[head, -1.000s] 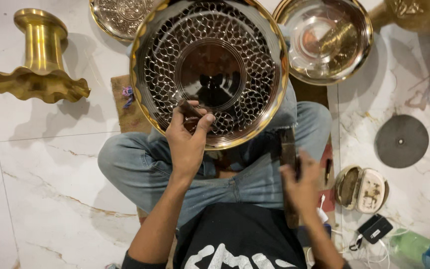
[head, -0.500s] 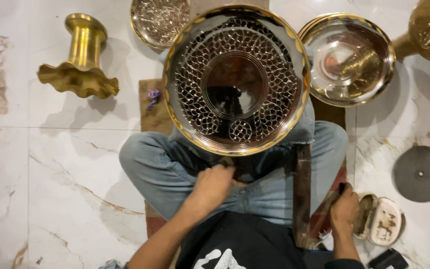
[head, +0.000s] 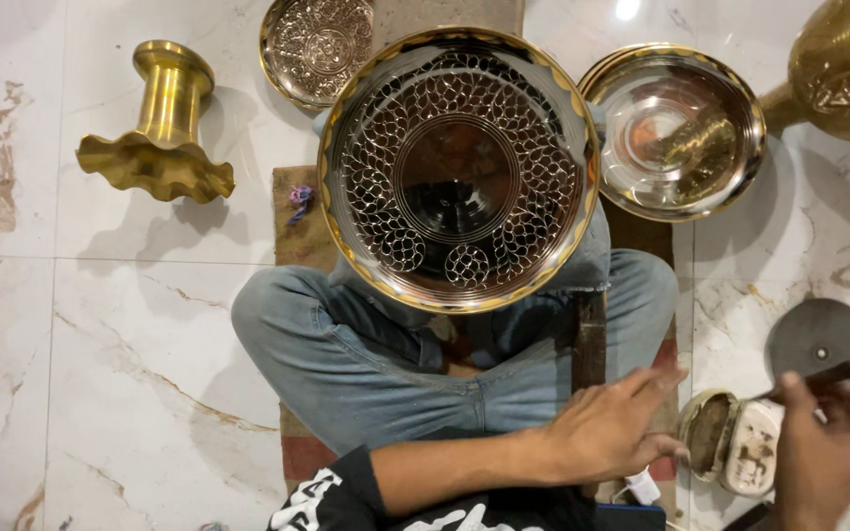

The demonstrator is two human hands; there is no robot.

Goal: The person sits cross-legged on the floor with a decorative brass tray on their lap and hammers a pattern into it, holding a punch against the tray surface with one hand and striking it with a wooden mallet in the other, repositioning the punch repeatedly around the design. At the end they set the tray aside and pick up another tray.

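Since half a sec ago the left hand [head: 612, 428] has left the lap centre and crossed right, now lying flat, fingers loose, holding nothing, beside the small open tin [head: 730, 444]. Far left a brass stand [head: 157, 133] stands on the marble floor [head: 100, 374], out of the way. Centre, the big pierced brass plate [head: 459, 167] rests on the crossed legs, prob. for steady support; gilt scalloped rim, looped cut-outs, dark mirror middle. Near right, the right hand [head: 833, 447] pinches a thin tool [head: 809, 382] over a dark disc [head: 823, 339], fingers closed.
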